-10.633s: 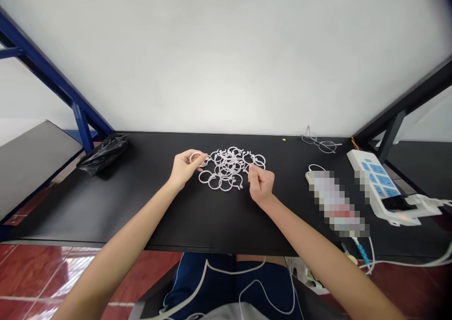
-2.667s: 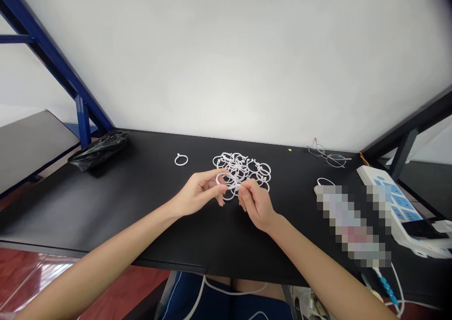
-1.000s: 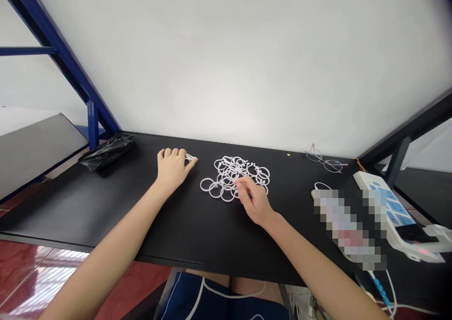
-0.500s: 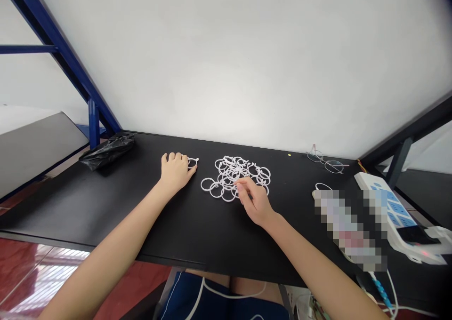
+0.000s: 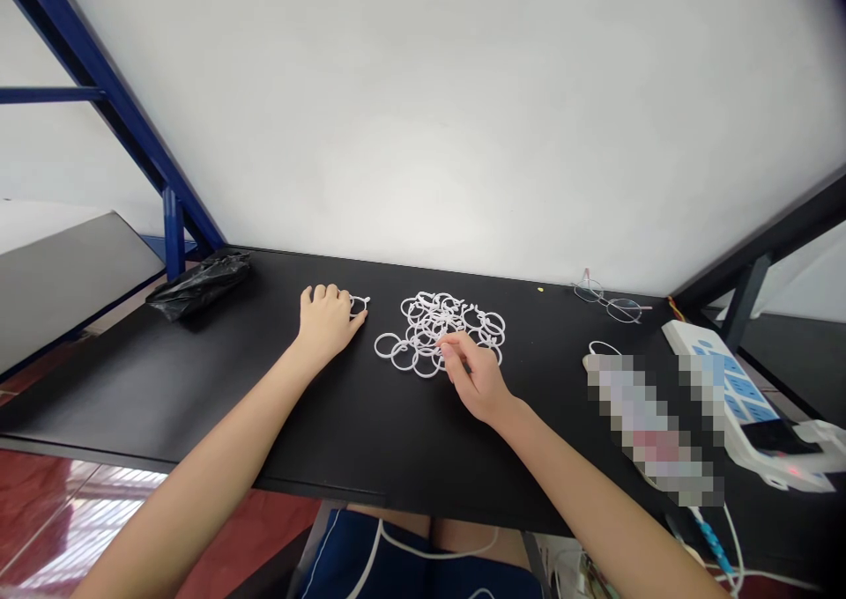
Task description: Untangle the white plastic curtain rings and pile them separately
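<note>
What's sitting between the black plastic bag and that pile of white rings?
The head view shows the left hand on a single white ring between the bag and the pile.

Passage: black desktop (image 5: pixel 344 440) along the near edge, below the rings
Obstacles: white plastic rings (image 5: pixel 429 321), mid-desk; black plastic bag (image 5: pixel 198 286), far left; power strip (image 5: pixel 746 405), right

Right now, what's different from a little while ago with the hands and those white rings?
The left hand moved leftward away from the pile of white rings and now rests on a ring lying apart on the black table. The right hand dropped to the pile's front edge. The pile, the glasses and the black plastic bag look about the same.
</note>
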The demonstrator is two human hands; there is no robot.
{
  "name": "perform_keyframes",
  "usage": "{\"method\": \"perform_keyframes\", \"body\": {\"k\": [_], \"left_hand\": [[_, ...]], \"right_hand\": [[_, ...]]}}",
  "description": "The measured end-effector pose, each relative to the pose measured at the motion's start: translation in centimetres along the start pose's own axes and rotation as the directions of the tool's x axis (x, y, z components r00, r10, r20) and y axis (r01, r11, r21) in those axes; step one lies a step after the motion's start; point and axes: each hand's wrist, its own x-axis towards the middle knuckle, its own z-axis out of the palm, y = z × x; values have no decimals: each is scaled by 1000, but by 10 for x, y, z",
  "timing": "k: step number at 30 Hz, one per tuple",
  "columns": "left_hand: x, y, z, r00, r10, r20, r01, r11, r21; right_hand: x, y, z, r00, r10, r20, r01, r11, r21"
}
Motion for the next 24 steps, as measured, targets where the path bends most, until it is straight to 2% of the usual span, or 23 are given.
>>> {"method": "perform_keyframes", "body": {"k": [4,7,10,12,17,24], "left_hand": [[0,0,-1,998,15,-67,-18,999,-43],[1,3,-6,986,87,-143,-115,972,-204],[0,9,-12,972,213,-104,-237,859,-455],[-2,14,-15,960,276,-34,-249,799,-547],[-6,20,-15,938,341,68,-257,811,-526],[-5,18,-10,925,366,105,-282,844,-456]], "right_hand": [[0,0,0,1000,-3,-3,3,1000,0],[0,0,0,1000,-6,-6,6,1000,2],[1,-1,0,1000,-2,-8,2,1000,7],[1,-1,0,1000,2,-7,-2,1000,7],[0,-1,0,1000,1,-8,-1,1000,0],[0,-2,0,1000,1,-1,-1,1000,12]]}}
